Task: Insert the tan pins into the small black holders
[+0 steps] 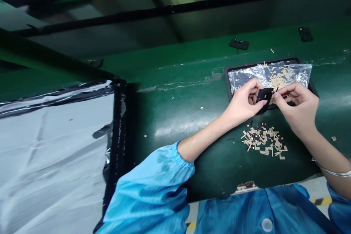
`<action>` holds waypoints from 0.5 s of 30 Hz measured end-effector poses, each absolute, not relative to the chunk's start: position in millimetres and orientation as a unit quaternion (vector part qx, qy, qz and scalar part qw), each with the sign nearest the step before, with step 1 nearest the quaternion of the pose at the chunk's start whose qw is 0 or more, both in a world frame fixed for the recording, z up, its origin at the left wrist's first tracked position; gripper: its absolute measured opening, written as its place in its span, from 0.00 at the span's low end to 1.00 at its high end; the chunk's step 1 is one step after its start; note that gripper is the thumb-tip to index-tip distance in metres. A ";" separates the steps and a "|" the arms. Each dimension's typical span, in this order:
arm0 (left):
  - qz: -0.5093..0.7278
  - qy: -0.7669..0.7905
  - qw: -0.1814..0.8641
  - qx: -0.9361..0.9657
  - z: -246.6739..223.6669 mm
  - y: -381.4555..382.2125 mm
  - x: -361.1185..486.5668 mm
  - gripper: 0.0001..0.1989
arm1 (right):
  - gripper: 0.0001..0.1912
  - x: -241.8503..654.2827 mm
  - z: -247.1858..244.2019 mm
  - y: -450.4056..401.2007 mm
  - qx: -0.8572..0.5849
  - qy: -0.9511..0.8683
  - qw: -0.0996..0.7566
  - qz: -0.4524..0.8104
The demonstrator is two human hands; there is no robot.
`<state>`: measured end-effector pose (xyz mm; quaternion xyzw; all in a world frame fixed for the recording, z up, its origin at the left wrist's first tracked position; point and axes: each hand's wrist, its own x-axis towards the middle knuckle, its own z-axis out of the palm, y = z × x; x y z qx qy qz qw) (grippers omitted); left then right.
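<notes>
At left, 1 white sheet (55,168) (visibly wrinkled) along a black border (119,117); at lower right, yellow-and-black tape (325,200).

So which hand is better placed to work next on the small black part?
Probably the right hand: it is close beside the edge of the black part, while the left hand is taken up with gripping it.

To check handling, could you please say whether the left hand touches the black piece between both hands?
Touching: the head view shows the left hand pinching the black piece, thumb in front.
</notes>
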<state>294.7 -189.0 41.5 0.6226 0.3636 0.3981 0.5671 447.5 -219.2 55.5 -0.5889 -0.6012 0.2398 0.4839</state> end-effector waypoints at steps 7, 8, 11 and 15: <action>0.405 0.356 0.567 0.623 42.6 -188.2 295.0 0.12 | 0.07 449.1 54.3 -217.5 -0.581 -0.598 0.484 0.266; 0.404 0.357 0.568 0.622 42.6 -188.0 295.1 0.12 | 0.06 449.5 53.9 -216.8 -0.581 -0.593 0.486 0.274; 0.404 0.358 0.569 0.620 42.5 -187.4 295.3 0.12 | 0.06 450.9 52.6 -214.8 -0.577 -0.580 0.493 0.296; 0.407 0.352 0.567 0.624 42.2 -187.1 295.5 0.12 | 0.06 451.3 51.8 -213.4 -0.573 -0.573 0.498 0.309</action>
